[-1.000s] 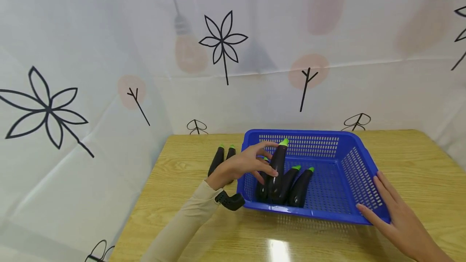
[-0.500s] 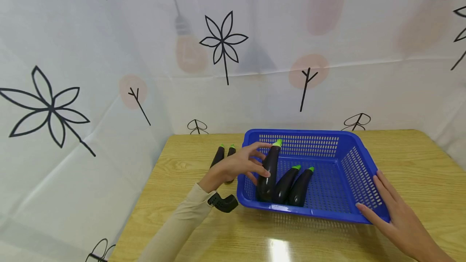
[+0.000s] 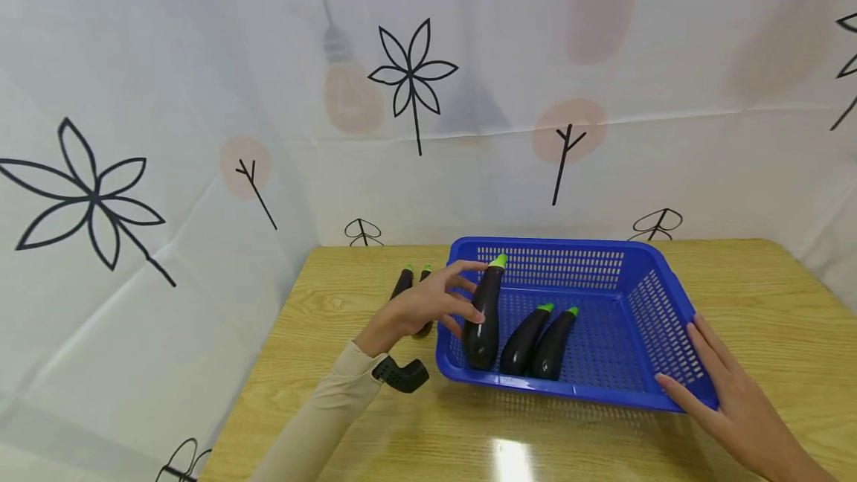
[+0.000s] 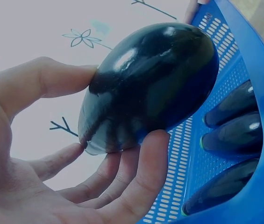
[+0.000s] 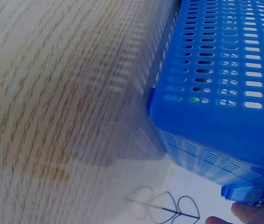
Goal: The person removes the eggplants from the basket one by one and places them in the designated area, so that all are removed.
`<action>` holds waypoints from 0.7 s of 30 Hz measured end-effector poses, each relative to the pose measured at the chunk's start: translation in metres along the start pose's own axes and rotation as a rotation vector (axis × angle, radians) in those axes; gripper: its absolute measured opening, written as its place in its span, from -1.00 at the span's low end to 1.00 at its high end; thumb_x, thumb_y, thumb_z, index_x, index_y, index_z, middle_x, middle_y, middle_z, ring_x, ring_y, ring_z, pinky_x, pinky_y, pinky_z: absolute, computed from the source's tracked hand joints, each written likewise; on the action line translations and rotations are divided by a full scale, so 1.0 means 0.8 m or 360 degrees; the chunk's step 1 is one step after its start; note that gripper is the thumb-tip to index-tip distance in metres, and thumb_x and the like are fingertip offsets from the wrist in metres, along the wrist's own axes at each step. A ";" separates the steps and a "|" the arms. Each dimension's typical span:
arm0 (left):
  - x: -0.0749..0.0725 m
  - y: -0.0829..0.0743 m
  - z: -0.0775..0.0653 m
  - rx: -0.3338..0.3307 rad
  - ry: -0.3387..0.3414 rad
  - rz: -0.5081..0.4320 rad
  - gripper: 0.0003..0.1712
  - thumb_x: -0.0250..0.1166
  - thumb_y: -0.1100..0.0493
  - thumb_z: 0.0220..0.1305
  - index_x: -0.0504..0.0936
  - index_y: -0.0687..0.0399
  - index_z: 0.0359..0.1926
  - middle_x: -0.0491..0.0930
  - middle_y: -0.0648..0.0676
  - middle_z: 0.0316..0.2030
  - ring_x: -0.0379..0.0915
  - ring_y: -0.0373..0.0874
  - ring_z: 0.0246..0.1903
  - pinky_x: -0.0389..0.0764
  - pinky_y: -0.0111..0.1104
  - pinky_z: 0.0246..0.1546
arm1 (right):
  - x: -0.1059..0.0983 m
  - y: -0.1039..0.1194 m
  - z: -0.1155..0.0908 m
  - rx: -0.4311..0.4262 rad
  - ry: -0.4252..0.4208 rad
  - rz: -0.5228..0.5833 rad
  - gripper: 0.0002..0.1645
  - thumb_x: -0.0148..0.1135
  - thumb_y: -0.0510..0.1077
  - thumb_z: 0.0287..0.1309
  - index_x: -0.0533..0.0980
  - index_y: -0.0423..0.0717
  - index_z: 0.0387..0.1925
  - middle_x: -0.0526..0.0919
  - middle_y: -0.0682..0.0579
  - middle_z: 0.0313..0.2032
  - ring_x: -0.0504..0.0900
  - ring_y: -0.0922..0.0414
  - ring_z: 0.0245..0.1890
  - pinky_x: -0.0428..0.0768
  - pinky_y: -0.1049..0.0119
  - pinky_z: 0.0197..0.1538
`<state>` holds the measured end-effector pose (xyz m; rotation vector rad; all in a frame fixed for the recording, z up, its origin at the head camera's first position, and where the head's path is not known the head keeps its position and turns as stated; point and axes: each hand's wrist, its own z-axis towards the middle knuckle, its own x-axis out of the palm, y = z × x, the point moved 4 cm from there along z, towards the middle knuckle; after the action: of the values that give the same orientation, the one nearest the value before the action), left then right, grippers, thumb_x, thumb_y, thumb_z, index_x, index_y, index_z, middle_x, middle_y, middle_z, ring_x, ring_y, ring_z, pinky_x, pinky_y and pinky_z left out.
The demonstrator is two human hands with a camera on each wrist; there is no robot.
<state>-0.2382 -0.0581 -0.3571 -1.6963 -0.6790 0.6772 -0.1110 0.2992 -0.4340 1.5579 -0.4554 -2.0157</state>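
My left hand grips a glossy dark eggplant with a green cap at its top. It holds it tilted, cap end up, over the left part of the blue basket. In the left wrist view the eggplant's rounded end faces the camera, with thumb and fingers around it. Several eggplants lie inside the basket, including one eggplant near the front; another is hidden from the head view behind the held one. My right hand rests with straight fingers on the basket's front right corner.
Two more eggplants lie on the wooden table left of the basket; my left arm partly covers them. A white patterned cloth hangs behind the table and along its left side. A black wrist device sits on my left wrist.
My left hand has moved left with the gripped eggplant, from beside the other eggplants toward the basket's left wall. My right hand and the basket have stayed in place.
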 end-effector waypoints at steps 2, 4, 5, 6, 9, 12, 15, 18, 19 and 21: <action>-0.002 0.000 -0.001 0.0004 -0.0013 0.0001 -0.18 0.36 0.36 0.09 0.28 -0.20 0.34 0.32 0.19 0.11 0.60 0.08 -0.26 0.65 -0.06 -0.37 | 0.000 0.000 0.000 0.0001 -0.0001 0.0002 0.06 0.23 -0.04 0.20 -0.22 -0.08 0.48 -0.33 -0.03 0.48 -0.25 -0.37 0.37 -0.29 -0.43 0.19; -0.005 -0.001 -0.003 0.0006 -0.0024 0.0000 -0.17 0.36 0.35 0.08 0.27 -0.20 0.34 0.31 0.19 0.12 0.60 0.08 -0.25 0.64 -0.06 -0.37 | 0.000 0.000 0.000 0.0008 0.0001 0.0001 0.06 0.22 -0.04 0.20 -0.23 -0.07 0.48 -0.34 -0.03 0.48 -0.25 -0.38 0.37 -0.29 -0.44 0.18; -0.006 -0.001 -0.004 0.0006 -0.0031 -0.0003 -0.17 0.37 0.34 0.08 0.27 -0.20 0.34 0.31 0.19 0.12 0.59 0.08 -0.24 0.64 -0.05 -0.38 | 0.000 0.000 -0.001 0.0011 0.0003 0.0002 0.06 0.22 -0.04 0.21 -0.23 -0.07 0.48 -0.34 -0.04 0.48 -0.26 -0.38 0.37 -0.29 -0.44 0.18; -0.007 -0.001 -0.005 0.0008 -0.0036 -0.0011 -0.17 0.37 0.34 0.07 0.27 -0.19 0.34 0.31 0.20 0.12 0.59 0.08 -0.22 0.64 -0.05 -0.37 | 0.000 0.000 -0.001 0.0014 0.0006 0.0003 0.06 0.22 -0.04 0.21 -0.24 -0.07 0.48 -0.34 -0.04 0.48 -0.26 -0.38 0.37 -0.29 -0.44 0.17; -0.010 -0.001 -0.007 0.0009 -0.0045 -0.0041 -0.16 0.37 0.35 0.06 0.27 -0.19 0.34 0.32 0.20 0.13 0.58 0.09 -0.19 0.64 -0.04 -0.38 | 0.000 0.000 -0.001 0.0017 0.0009 0.0003 0.05 0.21 -0.04 0.22 -0.24 -0.08 0.48 -0.35 -0.04 0.47 -0.27 -0.38 0.37 -0.30 -0.45 0.17; -0.012 -0.001 -0.008 0.0018 -0.0047 -0.0076 -0.15 0.35 0.36 0.07 0.26 -0.19 0.35 0.32 0.21 0.13 0.58 0.10 -0.18 0.64 -0.03 -0.38 | 0.000 0.000 -0.001 0.0019 0.0011 0.0003 0.05 0.20 -0.04 0.22 -0.24 -0.08 0.48 -0.35 -0.04 0.47 -0.27 -0.38 0.37 -0.30 -0.45 0.17; -0.014 0.000 -0.009 0.0029 -0.0054 -0.0086 -0.16 0.35 0.36 0.06 0.27 -0.20 0.34 0.32 0.22 0.11 0.58 0.10 -0.18 0.64 -0.03 -0.39 | -0.001 0.000 -0.001 0.0025 0.0015 0.0001 0.05 0.20 -0.03 0.22 -0.25 -0.07 0.48 -0.35 -0.04 0.48 -0.28 -0.38 0.37 -0.31 -0.45 0.17; -0.016 0.001 -0.011 0.0031 -0.0070 -0.0086 -0.17 0.36 0.35 0.06 0.28 -0.23 0.33 0.33 0.22 0.11 0.59 0.11 -0.20 0.64 -0.04 -0.40 | 0.000 0.001 0.000 0.0032 0.0022 -0.0004 0.04 0.19 -0.02 0.23 -0.25 -0.07 0.48 -0.36 -0.04 0.47 -0.27 -0.39 0.36 -0.29 -0.46 0.16; -0.017 0.001 -0.011 0.0032 -0.0076 -0.0082 -0.17 0.36 0.35 0.06 0.28 -0.23 0.32 0.33 0.22 0.11 0.59 0.10 -0.20 0.64 -0.04 -0.40 | 0.000 0.001 0.000 0.0031 0.0022 -0.0003 0.04 0.20 -0.03 0.23 -0.24 -0.07 0.48 -0.35 -0.04 0.47 -0.27 -0.39 0.36 -0.29 -0.46 0.16; -0.019 0.002 -0.013 0.0026 -0.0092 -0.0072 -0.17 0.37 0.33 0.06 0.29 -0.26 0.32 0.33 0.21 0.11 0.59 0.10 -0.21 0.64 -0.04 -0.40 | 0.000 0.002 0.000 0.0031 0.0022 -0.0005 0.05 0.20 -0.02 0.22 -0.24 -0.08 0.48 -0.35 -0.04 0.47 -0.26 -0.40 0.36 -0.28 -0.47 0.15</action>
<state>-0.2407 -0.0760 -0.3551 -1.6467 -0.7484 0.7007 -0.1107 0.2983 -0.4330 1.5842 -0.4693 -2.0070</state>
